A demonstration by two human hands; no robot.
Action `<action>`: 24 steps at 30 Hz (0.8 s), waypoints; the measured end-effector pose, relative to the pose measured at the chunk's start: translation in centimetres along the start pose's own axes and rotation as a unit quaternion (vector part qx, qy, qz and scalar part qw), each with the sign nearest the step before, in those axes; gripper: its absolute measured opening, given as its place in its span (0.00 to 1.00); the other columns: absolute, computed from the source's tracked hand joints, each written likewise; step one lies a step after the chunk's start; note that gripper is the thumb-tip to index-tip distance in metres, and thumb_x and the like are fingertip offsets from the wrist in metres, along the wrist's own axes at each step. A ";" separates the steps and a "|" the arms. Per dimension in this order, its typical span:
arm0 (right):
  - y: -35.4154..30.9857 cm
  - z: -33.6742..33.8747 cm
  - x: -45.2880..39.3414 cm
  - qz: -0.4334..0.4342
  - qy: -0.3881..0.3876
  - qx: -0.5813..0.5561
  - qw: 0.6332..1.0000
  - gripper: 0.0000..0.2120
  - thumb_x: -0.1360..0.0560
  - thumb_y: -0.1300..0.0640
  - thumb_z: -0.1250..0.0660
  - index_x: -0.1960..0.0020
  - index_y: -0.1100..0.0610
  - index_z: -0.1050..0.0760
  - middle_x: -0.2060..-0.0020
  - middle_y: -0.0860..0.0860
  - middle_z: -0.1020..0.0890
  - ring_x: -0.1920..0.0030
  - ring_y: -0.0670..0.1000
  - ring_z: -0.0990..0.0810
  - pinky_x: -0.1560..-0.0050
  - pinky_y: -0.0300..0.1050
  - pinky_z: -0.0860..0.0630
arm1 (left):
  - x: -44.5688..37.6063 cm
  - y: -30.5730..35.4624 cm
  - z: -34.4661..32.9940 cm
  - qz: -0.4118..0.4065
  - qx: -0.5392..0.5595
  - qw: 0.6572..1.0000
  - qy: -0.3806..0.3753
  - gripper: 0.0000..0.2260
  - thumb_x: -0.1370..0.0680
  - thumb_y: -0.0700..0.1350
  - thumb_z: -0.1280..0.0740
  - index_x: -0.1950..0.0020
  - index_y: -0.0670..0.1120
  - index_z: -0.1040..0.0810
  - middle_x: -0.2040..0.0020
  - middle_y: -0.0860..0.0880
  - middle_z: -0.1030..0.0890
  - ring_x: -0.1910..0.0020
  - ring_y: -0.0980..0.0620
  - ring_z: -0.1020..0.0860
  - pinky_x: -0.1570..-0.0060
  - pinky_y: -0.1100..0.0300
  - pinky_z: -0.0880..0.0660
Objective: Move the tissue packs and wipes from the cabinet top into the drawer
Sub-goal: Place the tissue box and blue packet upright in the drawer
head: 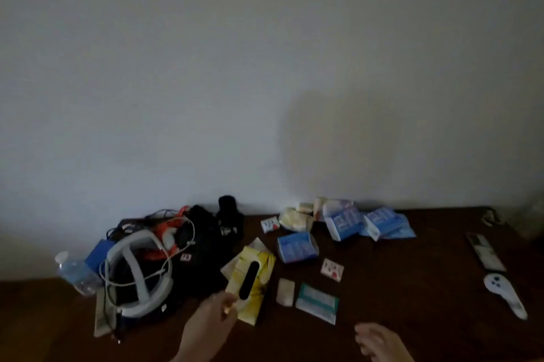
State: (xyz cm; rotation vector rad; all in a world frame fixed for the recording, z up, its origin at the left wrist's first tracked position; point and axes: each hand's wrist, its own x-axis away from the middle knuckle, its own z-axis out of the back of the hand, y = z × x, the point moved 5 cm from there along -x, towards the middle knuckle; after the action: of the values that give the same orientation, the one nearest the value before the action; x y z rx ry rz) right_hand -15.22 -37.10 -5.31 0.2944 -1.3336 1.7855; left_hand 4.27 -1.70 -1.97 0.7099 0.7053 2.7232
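Note:
My left hand (210, 325) pinches the near corner of a yellow tissue box (251, 282) on the dark wooden cabinet top (397, 297). My right hand (379, 341) hovers low at the front, fingers loosely curled, holding nothing. Just right of the box lie a small white pack (285, 292) and a green wipes pack (317, 302). Blue tissue packs lie further back: one (297, 247) in the middle, two more (343, 222) (387, 222) near the wall. Cream packs (294, 219) and small sachets (332, 269) (270, 224) are scattered among them. No drawer is in view.
A heap of black gear, cables and a white headset (138, 273) fills the left side, with a water bottle (76, 272) beside it. A white remote (504, 294) and a flat strip (485, 251) lie at the right. The wall stands behind.

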 end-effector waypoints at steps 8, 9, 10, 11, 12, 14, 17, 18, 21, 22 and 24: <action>-5.1 -8.3 -12.2 0.078 -0.108 0.244 0.961 0.22 0.19 0.54 0.35 0.25 0.52 0.33 0.33 0.50 0.25 0.37 0.47 0.24 0.39 0.44 0.25 | -12.1 1.0 -8.3 0.051 -0.151 0.987 -0.030 0.35 0.25 0.66 0.36 0.23 0.49 0.36 0.20 0.47 0.47 0.20 0.44 0.50 0.28 0.39 0.41; -6.0 -9.2 -14.3 0.088 -0.107 0.255 0.957 0.25 0.19 0.55 0.34 0.24 0.52 0.34 0.30 0.51 0.28 0.33 0.49 0.26 0.34 0.47 0.26 | -13.4 0.3 -9.7 0.060 -0.168 0.983 -0.041 0.38 0.25 0.68 0.37 0.22 0.48 0.38 0.18 0.46 0.51 0.20 0.43 0.55 0.28 0.36 0.43; -6.9 -10.1 -16.4 0.100 -0.102 0.267 0.953 0.27 0.20 0.55 0.33 0.22 0.51 0.36 0.27 0.51 0.30 0.29 0.51 0.29 0.30 0.49 0.29 | -14.4 -0.5 -11.1 0.067 -0.170 0.982 -0.050 0.39 0.25 0.69 0.38 0.22 0.47 0.40 0.18 0.46 0.55 0.19 0.42 0.58 0.28 0.33 0.45; -7.7 -11.0 -18.4 0.117 -0.093 0.284 0.947 0.29 0.20 0.55 0.32 0.21 0.50 0.37 0.25 0.50 0.31 0.26 0.51 0.32 0.29 0.50 0.31 | -15.3 -1.3 -12.5 0.072 -0.168 0.982 -0.052 0.40 0.25 0.69 0.38 0.21 0.45 0.42 0.18 0.45 0.57 0.20 0.41 0.61 0.28 0.31 0.46; -8.5 -12.0 -20.3 0.138 -0.085 0.306 0.938 0.31 0.21 0.54 0.31 0.21 0.49 0.38 0.24 0.51 0.33 0.25 0.52 0.33 0.28 0.51 0.32 | -15.8 -1.9 -13.7 0.072 -0.174 0.981 -0.044 0.40 0.24 0.68 0.39 0.21 0.44 0.42 0.18 0.44 0.58 0.20 0.40 0.63 0.28 0.29 0.48; -10.0 -14.1 -23.6 0.173 -0.070 0.359 0.914 0.34 0.21 0.53 0.31 0.19 0.48 0.42 0.21 0.52 0.37 0.23 0.56 0.38 0.27 0.55 0.33 | -16.2 -2.9 -15.0 0.058 -0.213 0.975 0.009 0.35 0.22 0.66 0.40 0.24 0.43 0.37 0.18 0.41 0.54 0.20 0.37 0.61 0.27 0.28 0.50; -10.7 -17.0 -28.0 0.173 -0.056 0.433 0.883 0.39 0.21 0.53 0.30 0.18 0.45 0.48 0.18 0.53 0.47 0.20 0.59 0.47 0.26 0.64 0.35 | -16.7 -4.1 -15.6 0.016 -0.252 0.961 0.116 0.31 0.24 0.63 0.36 0.33 0.40 0.27 0.23 0.39 0.37 0.22 0.36 0.45 0.30 0.31 0.43; -10.5 -17.8 -29.3 0.166 -0.056 0.443 0.879 0.39 0.21 0.53 0.30 0.18 0.44 0.48 0.18 0.52 0.48 0.19 0.59 0.48 0.27 0.66 0.36 | -16.9 -4.4 -15.8 0.004 -0.253 0.957 0.140 0.30 0.25 0.63 0.35 0.35 0.40 0.25 0.25 0.39 0.34 0.23 0.36 0.41 0.31 0.32 0.41; -9.1 -19.7 -31.7 0.181 -0.019 0.451 0.874 0.34 0.20 0.56 0.32 0.20 0.43 0.44 0.19 0.53 0.45 0.20 0.59 0.48 0.28 0.69 0.36 | -17.7 -5.3 -16.4 -0.018 -0.246 0.949 0.196 0.29 0.25 0.63 0.36 0.39 0.38 0.22 0.27 0.39 0.32 0.25 0.36 0.38 0.31 0.33 0.41; -8.7 -20.0 -32.1 0.201 0.015 0.456 0.867 0.31 0.19 0.57 0.34 0.20 0.44 0.42 0.20 0.53 0.43 0.20 0.60 0.47 0.28 0.69 0.35 | -17.8 -5.4 -16.6 -0.023 -0.246 0.945 0.213 0.29 0.24 0.63 0.36 0.41 0.37 0.22 0.28 0.39 0.32 0.26 0.36 0.37 0.32 0.33 0.40; -8.7 -20.4 -32.3 0.244 0.080 0.462 0.849 0.25 0.19 0.58 0.36 0.23 0.47 0.36 0.22 0.55 0.38 0.22 0.62 0.42 0.31 0.66 0.31 | -17.7 -5.5 -16.8 -0.032 -0.247 0.939 0.235 0.29 0.24 0.62 0.36 0.42 0.36 0.21 0.28 0.39 0.31 0.26 0.35 0.36 0.33 0.33 0.39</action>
State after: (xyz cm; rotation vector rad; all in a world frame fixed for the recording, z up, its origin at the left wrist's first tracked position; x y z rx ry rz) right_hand 16.58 -34.79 -28.08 0.3148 -0.3328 2.7411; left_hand 11.40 -9.62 -24.63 -0.0821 0.0923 2.8465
